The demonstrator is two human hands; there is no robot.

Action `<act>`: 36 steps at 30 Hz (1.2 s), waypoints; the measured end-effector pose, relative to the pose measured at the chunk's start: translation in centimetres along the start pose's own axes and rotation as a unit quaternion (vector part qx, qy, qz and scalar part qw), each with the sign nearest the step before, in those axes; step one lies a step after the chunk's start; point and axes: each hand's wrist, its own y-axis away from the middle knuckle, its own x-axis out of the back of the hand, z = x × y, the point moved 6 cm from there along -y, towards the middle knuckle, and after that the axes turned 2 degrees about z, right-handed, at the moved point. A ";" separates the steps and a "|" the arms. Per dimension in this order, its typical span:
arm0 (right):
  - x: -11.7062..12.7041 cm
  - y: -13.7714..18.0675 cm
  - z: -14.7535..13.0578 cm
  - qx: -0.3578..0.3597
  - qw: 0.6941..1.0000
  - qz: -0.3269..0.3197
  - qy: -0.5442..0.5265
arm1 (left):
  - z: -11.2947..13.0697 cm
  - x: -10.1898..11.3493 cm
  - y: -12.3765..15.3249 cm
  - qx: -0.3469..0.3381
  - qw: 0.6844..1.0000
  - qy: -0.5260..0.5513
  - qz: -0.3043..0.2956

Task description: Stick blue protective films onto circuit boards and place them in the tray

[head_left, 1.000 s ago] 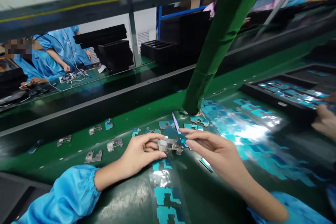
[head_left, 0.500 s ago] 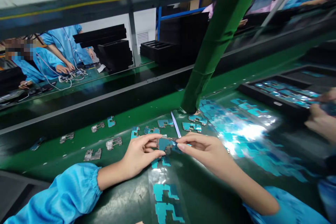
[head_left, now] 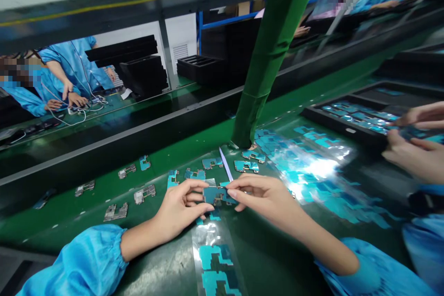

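Between my two hands is a small circuit board [head_left: 214,194] with a blue film on the face toward me. My left hand [head_left: 178,203] pinches its left end between thumb and fingers. At the other end my right hand [head_left: 258,194] grips it by the edge. Just beyond lies a pale purple pointed stick [head_left: 225,165], perhaps a pry tool. Under my hands runs a clear sheet [head_left: 208,236] bearing blue film stickers [head_left: 215,257]. Several boards with blue film [head_left: 246,166] rest behind my hands, and bare metallic boards [head_left: 116,212] lie to the left.
A green-wrapped post [head_left: 262,60] rises from the bench behind the boards. More sheets of blue stickers [head_left: 312,166] spread to the right. Beyond them, a co-worker's hands [head_left: 416,148] hold something dark beside a black tray [head_left: 350,130] of boards. Other people work across the dark rail [head_left: 145,132].
The board between my hands has tilted, so its blue face shows more. The co-worker's hands at right have come further into view. My view has shifted slightly to the right.
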 end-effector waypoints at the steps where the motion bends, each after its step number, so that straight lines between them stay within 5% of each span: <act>1: 0.0 0.0 0.1 -0.004 1.000 0.000 0.001 | -0.1 0.0 0.0 0.001 1.000 -0.002 -0.001; 23: 0.2 -0.2 0.4 -0.082 0.996 0.012 -0.022 | -0.1 -0.1 -0.1 0.006 0.999 -0.036 -0.004; 36: 0.2 -0.4 -0.1 -0.069 0.997 0.005 -0.030 | -0.2 -0.1 0.0 0.007 1.000 -0.024 0.001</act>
